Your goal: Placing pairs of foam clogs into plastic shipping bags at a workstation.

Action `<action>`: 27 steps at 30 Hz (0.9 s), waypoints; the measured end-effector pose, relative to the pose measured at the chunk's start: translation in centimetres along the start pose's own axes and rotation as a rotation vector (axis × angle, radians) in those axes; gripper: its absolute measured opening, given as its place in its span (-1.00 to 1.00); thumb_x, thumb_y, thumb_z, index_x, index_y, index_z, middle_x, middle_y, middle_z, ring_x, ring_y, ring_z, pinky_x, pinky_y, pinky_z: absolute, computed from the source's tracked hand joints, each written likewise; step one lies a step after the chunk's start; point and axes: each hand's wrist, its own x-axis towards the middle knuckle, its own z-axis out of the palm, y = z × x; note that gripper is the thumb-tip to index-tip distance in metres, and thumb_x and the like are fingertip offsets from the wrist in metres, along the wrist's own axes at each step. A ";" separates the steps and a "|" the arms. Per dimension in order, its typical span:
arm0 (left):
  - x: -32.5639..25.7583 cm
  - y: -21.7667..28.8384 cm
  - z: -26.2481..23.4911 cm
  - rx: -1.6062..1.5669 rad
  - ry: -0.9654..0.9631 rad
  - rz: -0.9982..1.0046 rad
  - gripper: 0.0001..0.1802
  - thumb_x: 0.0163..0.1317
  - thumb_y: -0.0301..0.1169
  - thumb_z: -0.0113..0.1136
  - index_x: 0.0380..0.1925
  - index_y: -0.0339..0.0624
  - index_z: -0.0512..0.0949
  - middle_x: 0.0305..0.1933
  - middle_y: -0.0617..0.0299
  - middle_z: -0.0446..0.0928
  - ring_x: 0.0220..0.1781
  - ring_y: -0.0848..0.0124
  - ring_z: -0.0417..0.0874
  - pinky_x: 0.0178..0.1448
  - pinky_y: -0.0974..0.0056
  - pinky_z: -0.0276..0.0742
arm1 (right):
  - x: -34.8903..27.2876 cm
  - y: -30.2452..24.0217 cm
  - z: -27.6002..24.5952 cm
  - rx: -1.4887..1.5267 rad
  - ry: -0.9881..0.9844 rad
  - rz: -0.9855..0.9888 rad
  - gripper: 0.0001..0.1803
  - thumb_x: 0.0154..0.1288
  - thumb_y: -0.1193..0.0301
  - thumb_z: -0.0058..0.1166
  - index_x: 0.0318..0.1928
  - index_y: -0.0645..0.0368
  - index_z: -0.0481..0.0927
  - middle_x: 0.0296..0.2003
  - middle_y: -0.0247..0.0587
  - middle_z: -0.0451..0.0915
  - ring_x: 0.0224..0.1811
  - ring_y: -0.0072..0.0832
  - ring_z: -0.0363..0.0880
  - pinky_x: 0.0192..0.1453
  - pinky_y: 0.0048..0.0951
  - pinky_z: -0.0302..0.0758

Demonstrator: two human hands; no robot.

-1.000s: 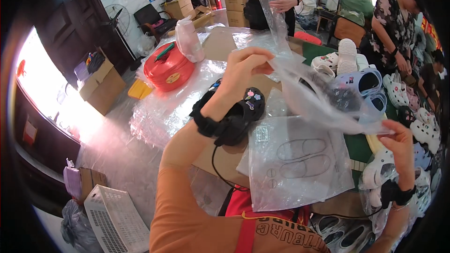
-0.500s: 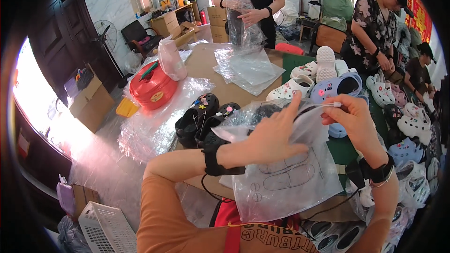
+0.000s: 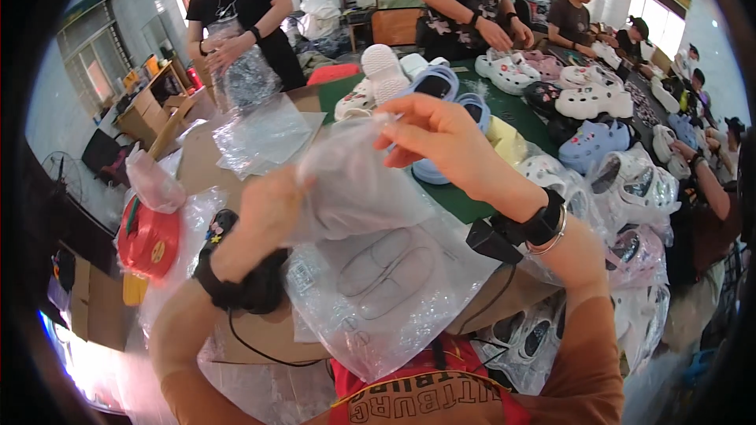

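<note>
Head view: a printed bag point(image 3: 394, 267) lies flat nearest. Above it, the translucent bag point(image 3: 358, 197) now spans both hands: the left hand point(image 3: 272, 212) has shifted to its left side (blurred; finger closure cannot be determined), suggesting two-sided support. The right hand point(image 3: 433, 138) pinches its upper edge. Beyond, a light-blue clog point(image 3: 431, 85) rests on a green surface point(image 3: 468, 205).

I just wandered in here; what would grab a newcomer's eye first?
Probably the milky translucent bag up in the middle, its top edge pinched by the right hand, with the blurred left hand at its left side. Just below lies a clear bag printed with shoe outlines. After that, the crowd of colorful clogs on the right and the round red bundle on the left.
</note>
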 end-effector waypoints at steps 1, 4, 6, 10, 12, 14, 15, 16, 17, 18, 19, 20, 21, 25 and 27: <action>1.0 -0.8 -0.2 -0.012 0.035 -0.015 -0.63 0.23 -0.12 -0.03 -0.38 -0.24 0.51 -0.38 -0.07 0.53 -0.29 -0.04 0.53 -0.23 -0.01 0.40 | -0.3 0.0 -0.2 0.090 0.078 0.020 -0.69 0.28 0.39 -0.02 0.00 0.27 0.43 -0.30 -0.23 0.57 -0.31 -0.58 0.54 -0.21 -0.56 0.49; 3.7 -3.4 -1.5 0.040 0.095 -0.009 -0.59 0.21 -0.08 -0.02 -0.38 -0.26 0.52 -0.41 -0.11 0.50 -0.33 -0.10 0.51 -0.26 -0.05 0.35 | -3.2 3.6 -1.1 0.015 0.142 0.130 -0.64 0.27 0.39 -0.05 0.06 0.24 0.36 -0.28 -0.24 0.56 -0.33 -0.64 0.51 -0.26 -0.58 0.47; 5.4 -3.7 -2.5 0.106 0.116 0.031 -0.59 0.22 -0.08 -0.02 -0.39 -0.26 0.52 -0.43 -0.10 0.50 -0.32 -0.09 0.50 -0.25 -0.05 0.34 | -6.6 8.3 -1.9 -0.019 -0.014 0.332 -0.64 0.27 0.33 -0.03 0.04 0.21 0.39 -0.28 -0.27 0.56 -0.30 -0.61 0.51 -0.22 -0.54 0.46; 6.8 -4.1 -5.0 0.383 0.079 0.160 -0.58 0.21 -0.08 -0.01 -0.40 -0.27 0.52 -0.44 -0.09 0.48 -0.30 -0.07 0.50 -0.25 -0.02 0.34 | -15.4 17.5 -3.5 -0.702 -0.237 0.187 -0.60 0.18 0.26 0.04 0.03 0.08 0.45 -0.09 -0.13 0.48 0.04 -0.26 0.41 0.13 -0.19 0.30; 6.9 -4.9 -6.1 0.405 -0.046 0.031 -0.58 0.21 -0.07 -0.01 -0.38 -0.27 0.51 -0.44 -0.09 0.48 -0.30 -0.05 0.50 -0.25 -0.01 0.34 | -17.8 17.7 -2.5 -0.983 -0.204 0.148 -0.57 0.16 0.23 0.05 0.04 0.04 0.45 0.01 -0.10 0.40 0.12 -0.18 0.31 0.17 -0.04 0.21; 7.6 -6.7 -7.0 0.427 0.026 -0.016 -0.52 0.23 -0.02 -0.06 -0.47 -0.26 0.51 -0.42 -0.04 0.55 -0.29 -0.05 0.56 -0.29 -0.02 0.39 | -19.5 18.3 -2.1 -1.270 -0.153 0.104 -0.55 0.13 0.19 0.07 0.05 0.00 0.46 0.11 -0.07 0.32 0.21 -0.09 0.21 0.20 0.11 0.13; 8.1 -8.0 -7.6 0.437 0.018 -0.031 -0.52 0.23 -0.02 -0.06 -0.47 -0.26 0.51 -0.42 -0.04 0.55 -0.29 -0.05 0.56 -0.29 -0.02 0.39 | -20.2 18.8 -2.0 -1.292 -0.129 0.120 -0.53 0.13 0.16 0.07 0.06 -0.01 0.45 0.15 -0.07 0.27 0.23 -0.07 0.17 0.19 0.19 0.08; 8.4 -9.7 -8.5 0.349 0.021 -0.070 -0.51 0.24 -0.01 -0.07 -0.44 -0.29 0.51 -0.40 -0.07 0.55 -0.27 -0.06 0.55 -0.26 0.00 0.39 | -20.7 19.3 -1.8 -1.311 -0.105 0.136 -0.51 0.12 0.13 0.06 0.07 -0.02 0.44 0.20 -0.08 0.22 0.24 -0.04 0.14 0.18 0.27 0.04; 8.7 -11.2 -9.2 0.262 0.025 -0.110 -0.49 0.24 0.00 -0.09 -0.42 -0.31 0.50 -0.38 -0.09 0.55 -0.26 -0.08 0.55 -0.22 0.01 0.40 | -20.9 19.8 -1.6 -1.297 -0.068 0.125 -0.51 0.13 0.11 0.05 0.07 -0.04 0.44 0.18 -0.08 0.25 0.22 -0.04 0.17 0.21 0.26 -0.01; 8.9 -12.1 -9.4 0.271 0.013 -0.121 -0.49 0.24 0.00 -0.09 -0.42 -0.31 0.50 -0.38 -0.09 0.55 -0.26 -0.08 0.55 -0.22 0.01 0.40 | -21.0 20.0 -1.6 -1.282 -0.082 0.122 -0.51 0.13 0.11 0.05 0.07 -0.04 0.44 0.18 -0.08 0.25 0.22 -0.04 0.17 0.21 0.26 -0.01; 9.0 -13.0 -9.6 0.229 0.081 -0.177 -0.50 0.25 -0.04 -0.09 -0.33 -0.36 0.48 -0.35 -0.13 0.54 -0.26 -0.03 0.54 -0.19 0.08 0.39 | -21.0 20.3 -1.7 -1.287 -0.053 0.106 -0.51 0.13 0.11 0.05 0.07 -0.04 0.44 0.18 -0.08 0.25 0.22 -0.04 0.17 0.21 0.26 -0.02; 9.0 -13.9 -9.8 0.189 0.150 -0.233 -0.49 0.26 -0.07 -0.08 -0.24 -0.42 0.46 -0.32 -0.17 0.52 -0.26 0.01 0.53 -0.17 0.14 0.38 | -21.0 20.5 -1.6 -1.291 -0.024 0.089 -0.52 0.13 0.12 0.05 0.07 -0.04 0.44 0.18 -0.08 0.25 0.22 -0.04 0.17 0.21 0.25 -0.03; 8.7 -14.4 -10.2 0.141 0.147 -0.231 -0.47 0.28 -0.05 -0.11 -0.20 -0.42 0.46 -0.33 -0.13 0.53 -0.25 0.05 0.54 -0.13 0.16 0.38 | -20.9 20.6 -1.5 -1.272 -0.015 0.096 -0.52 0.13 0.13 0.05 0.07 -0.05 0.45 0.18 -0.09 0.25 0.21 -0.04 0.17 0.22 0.23 -0.04; 8.4 -17.1 -10.5 -0.048 0.286 -0.307 -0.45 0.21 -0.01 -0.08 -0.27 -0.40 0.46 -0.41 -0.09 0.51 -0.33 0.10 0.54 -0.24 0.10 0.42 | -20.9 20.8 -1.5 -1.271 -0.016 0.105 -0.50 0.10 0.14 0.06 0.07 -0.01 0.44 0.18 -0.08 0.25 0.22 -0.04 0.16 0.26 0.18 -0.05; 8.2 -16.6 -10.7 -0.138 0.293 -0.413 -0.49 0.21 -0.05 -0.06 -0.28 -0.40 0.45 -0.43 -0.03 0.50 -0.36 0.16 0.54 -0.34 0.13 0.45 | -21.0 20.6 -1.6 -1.255 -0.032 0.103 -0.50 0.09 0.16 0.06 0.06 0.01 0.44 0.18 -0.07 0.25 0.22 -0.03 0.15 0.26 0.19 -0.07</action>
